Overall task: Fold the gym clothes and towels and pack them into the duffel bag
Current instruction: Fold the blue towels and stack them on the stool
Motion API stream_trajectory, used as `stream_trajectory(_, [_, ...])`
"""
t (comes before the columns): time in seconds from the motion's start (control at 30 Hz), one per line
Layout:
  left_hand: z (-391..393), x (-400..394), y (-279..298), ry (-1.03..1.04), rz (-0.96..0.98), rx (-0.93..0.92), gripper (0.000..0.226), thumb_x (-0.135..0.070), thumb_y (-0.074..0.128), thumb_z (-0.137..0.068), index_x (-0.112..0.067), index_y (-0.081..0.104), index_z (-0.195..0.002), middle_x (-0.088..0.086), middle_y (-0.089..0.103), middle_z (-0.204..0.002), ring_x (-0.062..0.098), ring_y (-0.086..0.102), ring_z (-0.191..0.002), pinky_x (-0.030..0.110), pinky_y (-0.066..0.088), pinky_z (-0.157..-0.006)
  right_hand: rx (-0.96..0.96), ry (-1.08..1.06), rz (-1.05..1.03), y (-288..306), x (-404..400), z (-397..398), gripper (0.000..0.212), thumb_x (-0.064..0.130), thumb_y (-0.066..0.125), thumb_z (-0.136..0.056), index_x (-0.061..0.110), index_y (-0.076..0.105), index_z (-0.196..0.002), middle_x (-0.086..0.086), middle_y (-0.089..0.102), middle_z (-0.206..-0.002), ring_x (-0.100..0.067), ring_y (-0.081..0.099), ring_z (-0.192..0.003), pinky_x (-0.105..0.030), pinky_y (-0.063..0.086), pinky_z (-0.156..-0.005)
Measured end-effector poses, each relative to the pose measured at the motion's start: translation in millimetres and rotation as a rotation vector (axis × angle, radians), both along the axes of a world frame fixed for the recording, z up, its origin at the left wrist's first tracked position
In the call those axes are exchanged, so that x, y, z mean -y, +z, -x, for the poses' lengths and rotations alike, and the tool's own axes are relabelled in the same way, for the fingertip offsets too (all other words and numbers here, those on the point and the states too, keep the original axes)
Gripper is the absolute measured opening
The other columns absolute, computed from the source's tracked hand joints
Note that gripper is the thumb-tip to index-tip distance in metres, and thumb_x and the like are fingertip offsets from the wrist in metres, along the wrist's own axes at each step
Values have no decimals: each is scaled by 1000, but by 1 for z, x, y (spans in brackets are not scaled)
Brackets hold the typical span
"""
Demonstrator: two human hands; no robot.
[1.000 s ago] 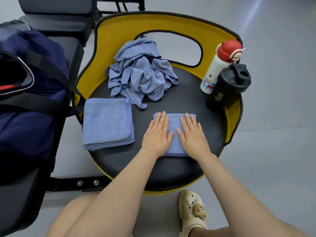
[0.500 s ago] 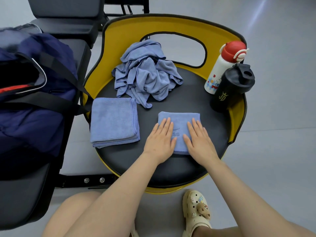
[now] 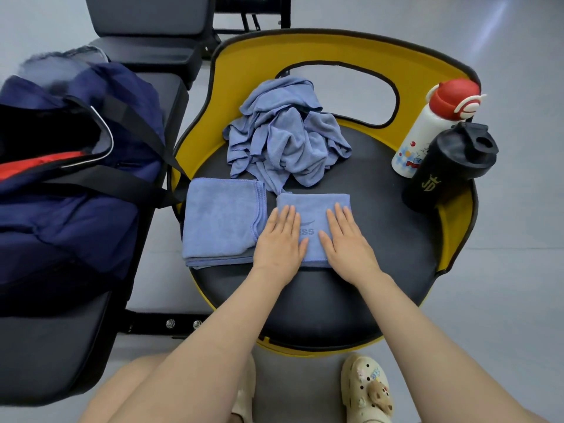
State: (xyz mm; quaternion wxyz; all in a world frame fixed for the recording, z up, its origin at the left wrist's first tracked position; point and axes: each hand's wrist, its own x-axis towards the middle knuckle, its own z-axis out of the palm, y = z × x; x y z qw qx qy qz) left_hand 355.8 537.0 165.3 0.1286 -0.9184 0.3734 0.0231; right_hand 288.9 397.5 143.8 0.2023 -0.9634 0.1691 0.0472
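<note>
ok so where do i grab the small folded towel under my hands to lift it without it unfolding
Take the small folded towel by its left and right short edges, one hand per side, fingers slid under and thumbs on top. It lies flat on the black seat with the left hand and right hand already pressing it. Pinching all layers should keep the fold. The larger folded towel crowds its left edge.

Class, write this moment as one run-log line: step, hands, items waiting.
step: flattening small folded towel | left hand, right hand: flat on it | waiting: folded towel, crumpled cloths | duffel bag: open
</note>
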Motion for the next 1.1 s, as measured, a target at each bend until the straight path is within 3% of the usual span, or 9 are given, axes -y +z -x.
stream_trajectory(0.23, [-14,6,0,120,-16,-43,58,-35,6,-104,-2,-10,-148,12,-10,-159,24,-8,-147,40,-8,-117,17,19,28,-3,-7,-26,59,36,20,-104,9,-1,-152,-4,-11,-160,-14,-15,-147,-26,-4,-119])
stream_trajectory(0.47, [-17,13,-3,160,-25,-78,57,-32,7,-105,0,-12,-148,14,-13,-158,26,-10,-147,40,-8,-117,32,27,7,-3,-5,-29,59,37,22,-104,11,0,-152,-2,-10,-161,-11,-14,-146,-27,4,-120])
stream_trajectory(0.7, [-15,12,4,172,9,-148,58,-27,18,-105,-3,-10,-149,14,-12,-158,25,-9,-147,40,-6,-117,56,71,54,11,4,-36,61,41,27,-103,12,7,-153,-2,-4,-161,-13,-11,-147,-27,-4,-118])
stream_trajectory(0.8, [-14,23,15,186,100,-242,66,-19,34,-102,-7,-10,-150,10,-15,-158,22,-11,-147,39,-4,-117,205,33,28,28,7,-52,58,38,30,-103,15,13,-153,0,-1,-162,-13,-9,-148,-27,-3,-118])
stream_trajectory(0.97, [-28,39,42,189,269,-287,64,-18,33,-102,-11,-8,-151,7,-14,-159,18,-12,-147,36,-6,-117,335,-59,-103,53,16,-69,55,37,35,-103,19,19,-152,5,4,-161,-8,-6,-147,-23,-6,-115])
stream_trajectory(1.1, [-69,41,75,160,422,-325,55,-24,29,-104,-12,5,-152,6,-1,-160,22,5,-147,35,10,-117,314,-74,-166,69,32,-86,57,38,42,-100,18,25,-151,3,13,-160,-9,2,-148,-27,5,-118])
